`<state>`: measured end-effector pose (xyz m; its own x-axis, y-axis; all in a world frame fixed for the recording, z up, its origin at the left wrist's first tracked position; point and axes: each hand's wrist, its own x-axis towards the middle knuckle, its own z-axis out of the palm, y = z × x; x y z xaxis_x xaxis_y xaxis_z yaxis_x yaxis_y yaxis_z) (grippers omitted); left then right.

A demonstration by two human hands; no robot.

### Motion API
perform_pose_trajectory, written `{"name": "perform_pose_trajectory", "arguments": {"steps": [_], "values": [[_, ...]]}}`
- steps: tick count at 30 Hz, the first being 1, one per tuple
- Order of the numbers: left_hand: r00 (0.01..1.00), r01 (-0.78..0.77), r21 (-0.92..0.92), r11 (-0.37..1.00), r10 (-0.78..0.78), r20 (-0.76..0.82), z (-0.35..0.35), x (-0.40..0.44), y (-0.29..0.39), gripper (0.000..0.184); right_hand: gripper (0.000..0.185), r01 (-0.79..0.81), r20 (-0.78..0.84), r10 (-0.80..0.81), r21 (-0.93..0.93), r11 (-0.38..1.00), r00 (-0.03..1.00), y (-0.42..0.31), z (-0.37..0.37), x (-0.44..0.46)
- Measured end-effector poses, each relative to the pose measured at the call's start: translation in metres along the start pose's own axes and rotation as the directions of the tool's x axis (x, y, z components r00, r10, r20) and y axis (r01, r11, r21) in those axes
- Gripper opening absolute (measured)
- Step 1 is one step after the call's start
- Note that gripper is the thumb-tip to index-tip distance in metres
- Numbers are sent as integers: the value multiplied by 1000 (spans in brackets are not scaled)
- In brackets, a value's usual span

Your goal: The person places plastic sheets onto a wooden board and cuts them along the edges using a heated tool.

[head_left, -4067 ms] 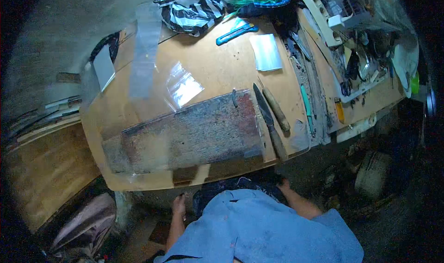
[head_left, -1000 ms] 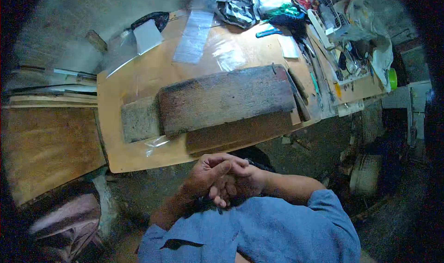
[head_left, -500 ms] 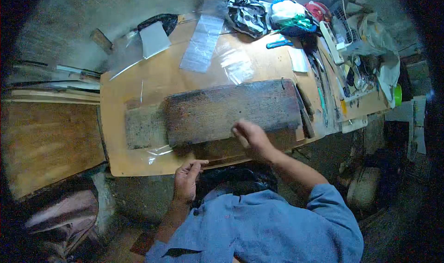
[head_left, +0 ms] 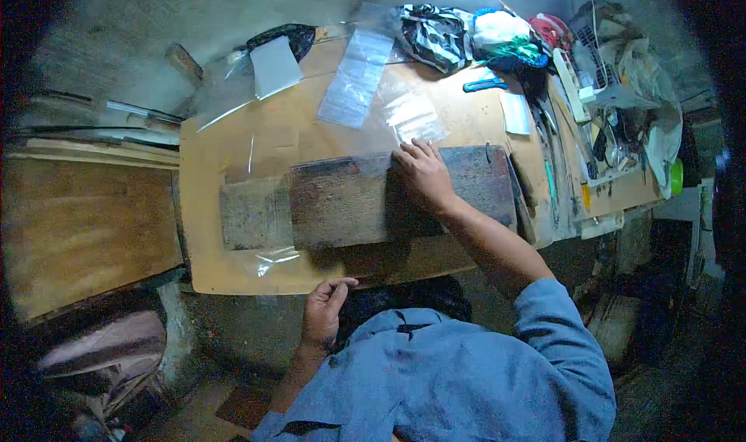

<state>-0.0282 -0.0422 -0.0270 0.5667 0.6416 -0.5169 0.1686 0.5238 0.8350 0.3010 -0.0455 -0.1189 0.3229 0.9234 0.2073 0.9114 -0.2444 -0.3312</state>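
Observation:
My right hand (head_left: 423,172) reaches over the dark, worn wooden board (head_left: 342,201), palm down. Its outstretched fingertips touch the lower edge of some small clear plastic bags (head_left: 412,117) just behind the board. Down at the table's front edge is my left hand (head_left: 325,310), thumb and forefinger pressed together. Whatever lies between them, if anything, is too small to make out. A long clear plastic sleeve (head_left: 356,77) lies to the left of the small bags. Another clear bag (head_left: 276,262) rests near the front left of the board.
A paler board piece (head_left: 255,213) sticks out left of the dark board. On the table (head_left: 210,271) are a blue cutter knife (head_left: 486,85), a white sheet (head_left: 276,67) and a striped bag (head_left: 437,36). A power strip (head_left: 571,85) and cluttered tools lie on the right.
My right hand has moved up and away from me, from the front part of the board to the small bags. My left hand stays near the table edge. The view has shifted slightly.

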Motion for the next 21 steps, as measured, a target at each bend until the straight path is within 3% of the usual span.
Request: {"name": "perform_pose_trajectory", "arguments": {"steps": [4,8,10,14,16,18,20,21], "values": [[999,24,-19,1000,-25,-21,0,-1,1,18,22,76,-109,-69,65,995,992,4,-7,5],[999,-34,-4,999,34,11,3,5,3,19,21,95,-215,-93,-3,995,972,-2,-25,15],[996,-92,154,984,87,38,12,12,13,21,14,-7,-176,2,-26,1000,984,-11,-46,18],[994,-39,92,995,30,105,14,35,6,22,20,96,-268,-101,-29,995,958,-30,-72,11],[993,29,83,996,-38,113,23,48,17,21,20,73,-241,-77,-24,997,967,-29,-67,3],[996,-33,63,997,28,84,34,62,23,22,21,54,-214,-57,-19,998,975,-28,-65,0],[978,-194,368,909,151,141,37,83,22,29,20,26,-232,-8,72,997,973,-29,-65,0],[979,-193,369,909,151,140,42,91,25,29,20,26,-233,-8,74,997,973,-29,-65,1]]}}
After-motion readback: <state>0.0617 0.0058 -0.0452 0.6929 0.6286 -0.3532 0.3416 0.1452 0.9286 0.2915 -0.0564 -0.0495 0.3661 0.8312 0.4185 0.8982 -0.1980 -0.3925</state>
